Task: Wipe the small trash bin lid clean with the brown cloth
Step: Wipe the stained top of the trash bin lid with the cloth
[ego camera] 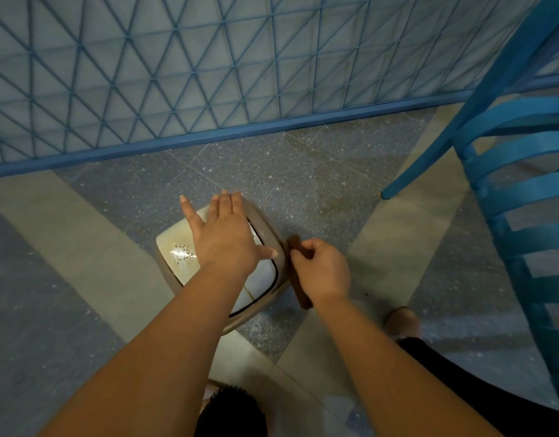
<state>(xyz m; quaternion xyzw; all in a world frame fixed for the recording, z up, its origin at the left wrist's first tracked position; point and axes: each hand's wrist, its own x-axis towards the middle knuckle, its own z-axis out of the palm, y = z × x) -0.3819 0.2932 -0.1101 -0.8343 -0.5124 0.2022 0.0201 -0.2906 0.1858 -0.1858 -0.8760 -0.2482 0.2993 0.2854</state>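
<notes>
Left hand (226, 238): flat, fingers straight, pressing the small beige plastic bin lid (177, 244).
Right hand (320, 269): gripping the folded brown cloth (298, 288) against the lid's right edge.

A blue lattice fence (208, 67) runs across the speckled grey floor (303, 178) ahead of me. A blue slatted chair (524, 190) stands to my right, one leg on a pale floor stripe (398, 234).

Likely a café or patio: speckled terrazzo floor (303, 171), blue lattice railing (208, 74), blue slatted chair (524, 190)
</notes>
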